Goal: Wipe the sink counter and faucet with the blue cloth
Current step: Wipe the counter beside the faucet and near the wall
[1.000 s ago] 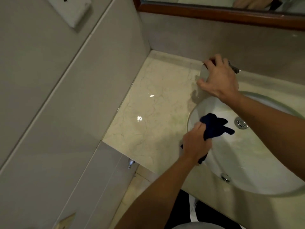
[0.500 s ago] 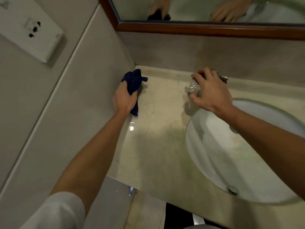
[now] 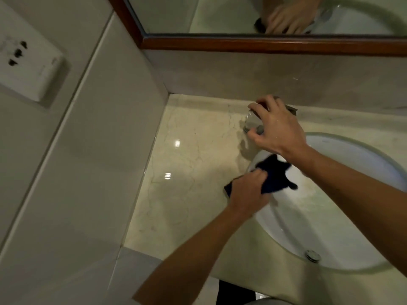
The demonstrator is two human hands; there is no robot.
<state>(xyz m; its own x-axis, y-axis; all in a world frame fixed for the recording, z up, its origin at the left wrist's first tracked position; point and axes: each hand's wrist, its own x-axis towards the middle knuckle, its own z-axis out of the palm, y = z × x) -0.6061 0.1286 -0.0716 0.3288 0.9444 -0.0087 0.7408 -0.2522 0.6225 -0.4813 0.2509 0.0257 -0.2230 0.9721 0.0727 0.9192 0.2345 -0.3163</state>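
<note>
My left hand [image 3: 247, 190] grips the crumpled dark blue cloth [image 3: 275, 177] at the left rim of the white sink basin [image 3: 343, 216]; part of the cloth hangs over the basin. My right hand [image 3: 275, 126] is curled round a clear glass-like object [image 3: 253, 123] standing on the pale marble counter [image 3: 187, 172], just behind the basin's left edge. A bit of chrome faucet [image 3: 291, 108] shows behind that hand; the rest of it is hidden.
A tiled wall [image 3: 88, 172] with a white socket plate [image 3: 28, 64] bounds the counter on the left. A wood-framed mirror [image 3: 264, 44] hangs above the backsplash. The overflow fitting [image 3: 312, 256] sits at the basin's near side.
My left hand has brought the cloth from the far left corner of the counter back to the sink's left rim. My right hand has stayed on the clear object by the faucet.
</note>
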